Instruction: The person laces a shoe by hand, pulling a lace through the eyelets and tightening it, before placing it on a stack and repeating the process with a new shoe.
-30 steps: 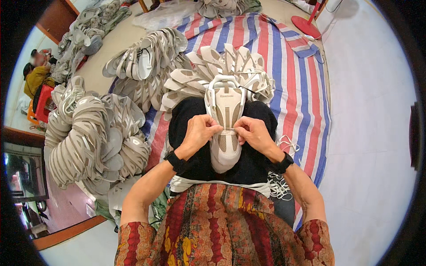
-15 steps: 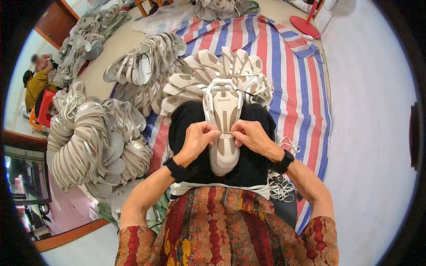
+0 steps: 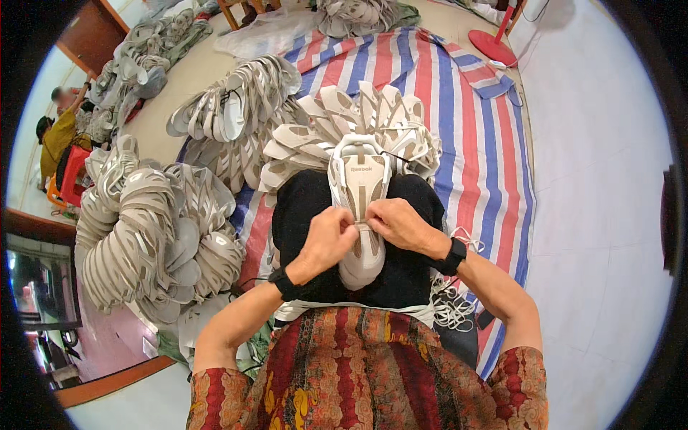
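A beige and white shoe upper [image 3: 360, 183] lies on my black-clad lap, its toe pointing toward me. My left hand [image 3: 324, 242] is closed in a pinch at the left of the lacing area, just above the toe. Opposite it, my right hand [image 3: 407, 226] also pinches, knuckles up. Between the two runs a short pale shoelace [image 3: 362, 225] across the upper; the fingers mostly cover it. Beyond my knees, a fan of similar uppers [image 3: 344, 111] spreads out. Loose white laces [image 3: 453, 307] lie beside my right thigh.
Bundled uppers [image 3: 132, 229] are heaped at my left, with another bundle [image 3: 240, 100] farther off. A striped red, white and blue sheet [image 3: 466, 165] covers the floor. At the far right stands a red round base [image 3: 493, 49]. Another person [image 3: 61, 136] sits far left near a red stool [image 3: 74, 175].
Both hands have turned over the upper, knuckles now higher and fingertips more hidden. The lace between them shows less. The far-left person has raised an arm.
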`<state>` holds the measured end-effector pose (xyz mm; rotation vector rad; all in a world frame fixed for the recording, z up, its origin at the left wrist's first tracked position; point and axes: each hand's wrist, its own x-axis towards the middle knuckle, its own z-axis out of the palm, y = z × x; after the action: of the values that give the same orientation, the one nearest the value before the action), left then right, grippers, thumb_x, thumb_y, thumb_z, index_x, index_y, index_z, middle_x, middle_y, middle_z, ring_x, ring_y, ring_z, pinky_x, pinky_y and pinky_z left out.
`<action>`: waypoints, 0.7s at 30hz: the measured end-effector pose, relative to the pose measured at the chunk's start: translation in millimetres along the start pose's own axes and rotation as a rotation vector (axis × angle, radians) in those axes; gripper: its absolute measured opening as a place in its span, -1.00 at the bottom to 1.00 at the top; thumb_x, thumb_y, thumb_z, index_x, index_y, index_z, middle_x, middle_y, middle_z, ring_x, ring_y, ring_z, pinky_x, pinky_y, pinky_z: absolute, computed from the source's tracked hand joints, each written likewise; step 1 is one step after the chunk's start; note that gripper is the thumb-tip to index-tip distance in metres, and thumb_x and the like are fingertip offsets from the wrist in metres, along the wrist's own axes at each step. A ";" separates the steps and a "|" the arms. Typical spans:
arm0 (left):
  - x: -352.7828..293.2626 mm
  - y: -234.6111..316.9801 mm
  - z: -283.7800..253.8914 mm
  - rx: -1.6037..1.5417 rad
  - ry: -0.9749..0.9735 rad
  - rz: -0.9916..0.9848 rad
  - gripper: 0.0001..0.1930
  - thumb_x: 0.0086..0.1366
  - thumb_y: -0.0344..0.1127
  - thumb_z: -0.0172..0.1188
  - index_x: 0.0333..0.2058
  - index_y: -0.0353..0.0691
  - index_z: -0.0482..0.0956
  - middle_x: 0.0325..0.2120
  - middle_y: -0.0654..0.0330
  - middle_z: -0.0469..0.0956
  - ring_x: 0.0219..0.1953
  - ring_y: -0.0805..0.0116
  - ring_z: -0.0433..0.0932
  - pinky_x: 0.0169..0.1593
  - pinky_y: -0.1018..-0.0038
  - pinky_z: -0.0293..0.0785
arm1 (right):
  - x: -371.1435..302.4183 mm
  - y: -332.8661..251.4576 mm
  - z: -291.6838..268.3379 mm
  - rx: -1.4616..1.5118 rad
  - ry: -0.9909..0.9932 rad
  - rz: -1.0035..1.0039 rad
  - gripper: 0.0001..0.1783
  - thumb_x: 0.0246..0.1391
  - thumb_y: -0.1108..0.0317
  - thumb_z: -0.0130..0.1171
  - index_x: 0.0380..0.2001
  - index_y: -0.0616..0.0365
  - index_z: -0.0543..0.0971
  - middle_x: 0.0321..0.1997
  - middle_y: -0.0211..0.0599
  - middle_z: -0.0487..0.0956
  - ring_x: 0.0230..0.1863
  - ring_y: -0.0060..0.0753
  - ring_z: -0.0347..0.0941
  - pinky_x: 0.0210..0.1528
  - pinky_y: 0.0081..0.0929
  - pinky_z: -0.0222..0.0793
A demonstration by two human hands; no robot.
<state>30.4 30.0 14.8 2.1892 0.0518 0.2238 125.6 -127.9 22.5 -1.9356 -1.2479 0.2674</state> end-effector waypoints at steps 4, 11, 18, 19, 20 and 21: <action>-2.8 1.0 7.2 0.225 0.030 0.278 -0.89 0.02 -0.41 0.13 -0.54 -0.31 0.41 -0.60 0.03 0.37 -0.50 0.04 0.41 -0.43 0.27 0.34 | -3.3 -2.4 2.1 0.049 -0.024 0.037 -0.88 -0.11 0.41 0.03 -0.57 0.25 0.43 -0.59 -0.03 0.44 -0.48 0.05 0.40 -0.44 -0.23 0.30; -0.7 -23.2 -19.0 0.403 0.035 0.340 -0.90 0.04 -0.45 0.05 -0.60 -0.25 0.33 -0.64 0.07 0.30 -0.55 0.03 0.36 -0.47 0.25 0.32 | -6.0 6.5 -14.6 0.149 -0.083 0.185 -0.81 -0.10 0.33 0.12 -0.55 0.28 0.50 -0.66 -0.13 0.45 -0.62 -0.32 0.40 -0.53 -0.44 0.29; -85.6 -155.2 -246.3 0.986 0.437 -0.317 -0.91 0.05 -0.41 0.03 -0.54 -0.32 0.38 -0.54 -0.03 0.41 -0.38 -0.02 0.40 -0.34 0.19 0.31 | -2.1 10.0 -29.0 0.218 -0.260 0.279 -0.72 0.00 0.27 0.04 -0.54 0.31 0.52 -0.73 -0.29 0.42 -0.65 -0.54 0.35 -0.58 -0.50 0.25; -82.6 -153.9 -237.7 0.987 0.436 -0.317 -0.91 0.05 -0.41 0.03 -0.54 -0.32 0.38 -0.54 -0.03 0.41 -0.38 -0.02 0.40 -0.34 0.19 0.31 | -0.8 8.4 -28.8 0.219 -0.259 0.279 -0.72 0.00 0.27 0.04 -0.54 0.31 0.52 -0.73 -0.29 0.42 -0.65 -0.54 0.35 -0.58 -0.50 0.25; -78.1 -153.8 -222.7 0.886 0.350 -0.222 -0.90 0.07 -0.41 0.01 -0.46 -0.33 0.41 -0.49 -0.04 0.41 -0.34 -0.04 0.40 -0.28 0.19 0.31 | 1.1 5.1 -30.4 0.263 -0.292 0.357 -0.71 0.01 0.25 0.04 -0.55 0.30 0.53 -0.73 -0.32 0.42 -0.66 -0.56 0.34 -0.59 -0.52 0.24; -71.1 -145.6 -202.1 0.782 0.265 -0.130 -0.86 0.09 -0.42 0.00 -0.39 -0.35 0.43 -0.45 -0.06 0.42 -0.31 -0.05 0.40 -0.22 0.19 0.31 | 1.2 3.4 -31.0 0.306 -0.327 0.436 -0.69 0.01 0.23 0.04 -0.55 0.30 0.53 -0.73 -0.35 0.41 -0.67 -0.57 0.33 -0.60 -0.54 0.23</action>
<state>-69.3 268.8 3.0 2.8988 0.5021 0.4790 145.7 -143.3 40.7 -1.9194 -0.8977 0.9728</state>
